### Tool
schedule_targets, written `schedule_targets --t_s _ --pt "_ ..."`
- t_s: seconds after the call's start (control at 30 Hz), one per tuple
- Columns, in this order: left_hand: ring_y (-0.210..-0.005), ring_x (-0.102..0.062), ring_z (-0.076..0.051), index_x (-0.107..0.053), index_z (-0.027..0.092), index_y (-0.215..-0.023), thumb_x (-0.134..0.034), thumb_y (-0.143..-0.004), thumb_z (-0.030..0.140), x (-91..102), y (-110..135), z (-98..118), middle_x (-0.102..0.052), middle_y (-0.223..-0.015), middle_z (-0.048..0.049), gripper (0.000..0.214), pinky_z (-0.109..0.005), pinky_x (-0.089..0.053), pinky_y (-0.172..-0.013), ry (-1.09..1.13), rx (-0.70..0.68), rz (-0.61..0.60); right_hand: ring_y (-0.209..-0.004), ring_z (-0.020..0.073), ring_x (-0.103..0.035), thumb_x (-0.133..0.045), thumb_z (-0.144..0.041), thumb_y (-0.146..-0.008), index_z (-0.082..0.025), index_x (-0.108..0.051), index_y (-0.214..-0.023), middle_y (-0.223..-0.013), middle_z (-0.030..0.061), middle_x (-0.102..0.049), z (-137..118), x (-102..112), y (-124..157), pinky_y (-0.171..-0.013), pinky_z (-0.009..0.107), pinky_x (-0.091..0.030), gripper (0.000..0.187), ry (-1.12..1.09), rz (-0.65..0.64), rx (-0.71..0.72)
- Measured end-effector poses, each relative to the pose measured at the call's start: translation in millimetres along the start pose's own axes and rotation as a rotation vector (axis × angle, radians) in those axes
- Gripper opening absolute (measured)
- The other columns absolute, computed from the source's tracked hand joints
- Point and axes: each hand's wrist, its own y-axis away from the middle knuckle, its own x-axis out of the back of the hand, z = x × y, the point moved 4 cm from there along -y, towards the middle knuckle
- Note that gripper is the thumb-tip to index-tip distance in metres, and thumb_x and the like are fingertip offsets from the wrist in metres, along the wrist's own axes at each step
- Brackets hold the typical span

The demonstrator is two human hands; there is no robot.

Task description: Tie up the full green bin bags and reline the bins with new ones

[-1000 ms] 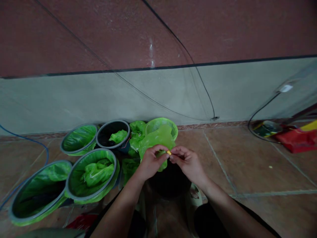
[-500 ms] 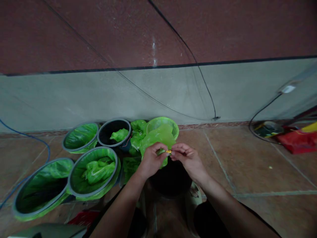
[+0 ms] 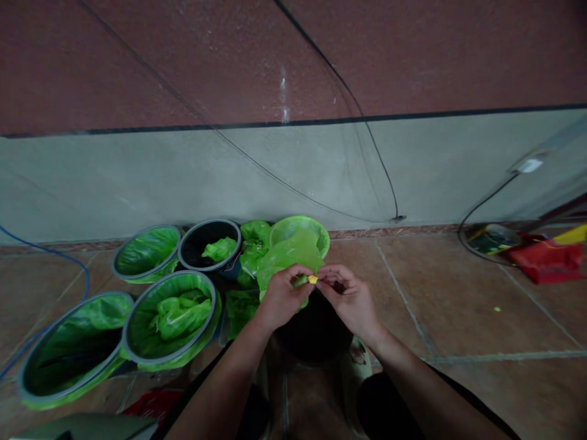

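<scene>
My left hand (image 3: pixel 282 297) is closed, pinching a small green piece with a yellow end (image 3: pixel 312 279); its exact kind is too small to tell. The fingers of my right hand (image 3: pixel 351 297) are closed too, with the tips at the yellow end. Both hands are close together above a dark round container (image 3: pixel 312 336) between my feet. Just beyond them, a thin green plastic bag (image 3: pixel 291 253) hangs over the near side of a light green basket (image 3: pixel 323 235).
At the left stand several grey-rimmed buckets (image 3: pixel 169 360), most lined with green bags. A blue hose (image 3: pixel 87 278) runs along the left floor. Cables (image 3: pixel 367 122) hang down the wall ahead. A red object (image 3: pixel 545 263) lies on the tiles at the right.
The yellow end shows larger between my fingertips now. Both hands stay in nearly the same place, and the whole view has shifted slightly.
</scene>
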Motion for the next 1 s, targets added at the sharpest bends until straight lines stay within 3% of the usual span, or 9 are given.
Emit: schedule_targets --t_s 0.17,0.3,0.57,0.77,1.0 --pt "-0.078 -0.064 -0.014 -0.071 0.019 -0.086 -0.069 -0.078 0.024 -1.4 -0.4 1.8 -0.071 -0.083 -0.0009 0.01 -0.024 -0.05 -0.077 0.082 0.035 -0.046 -0.083 0.0179 -0.067 -0.067 -0.03 -0.084 -0.026 -0.067 -0.098 -0.092 0.0025 -0.073 -0.6 2.1 2.7 -0.081 0.032 -0.054 0.015 0.175 0.008 0.063" --pt "-0.076 -0.063 -0.014 -0.072 0.019 -0.086 -0.064 -0.082 0.023 0.3 -0.5 1.6 -0.072 -0.082 -0.0019 0.01 -0.026 -0.049 -0.076 0.044 0.045 -0.015 -0.081 0.0176 -0.066 -0.066 -0.03 -0.085 -0.026 -0.067 -0.097 -0.09 0.002 -0.073 -0.2 2.7 2.5 -0.08 0.031 -0.053 0.013 0.209 0.006 0.068" --pt "-0.081 -0.066 -0.015 -0.072 0.019 -0.086 -0.066 -0.079 0.023 -2.9 0.0 -1.0 -0.073 -0.083 -0.0024 0.01 -0.026 -0.05 -0.079 0.057 0.055 0.016 -0.073 0.017 -0.065 -0.074 -0.039 -0.08 -0.024 -0.07 -0.088 -0.081 0.002 -0.072 4.6 -1.0 -2.6 -0.071 0.03 -0.053 0.018 0.03 0.003 -0.026" --pt "-0.07 -0.064 -0.014 -0.07 0.018 -0.075 -0.074 -0.075 0.028 -4.3 -0.2 -1.3 -0.072 -0.075 -0.0024 0.011 -0.025 -0.05 -0.07 0.206 0.12 0.01 -0.065 0.015 -0.06 -0.083 -0.045 -0.068 -0.023 -0.069 -0.079 -0.07 0.0002 -0.068 10.3 -1.3 -7.2 -0.065 0.029 -0.05 0.028 -0.161 0.016 -0.131" --pt "-0.063 -0.06 -0.011 -0.071 0.016 -0.07 -0.08 -0.069 0.031 -4.7 1.0 -1.5 -0.07 -0.068 -0.0007 0.017 -0.024 -0.048 -0.066 0.395 0.22 0.021 -0.061 0.012 -0.056 -0.085 -0.042 -0.065 -0.022 -0.069 -0.074 -0.066 -0.002 -0.065 9.0 -2.6 -4.7 -0.062 0.026 -0.047 0.027 -0.319 0.013 -0.255"
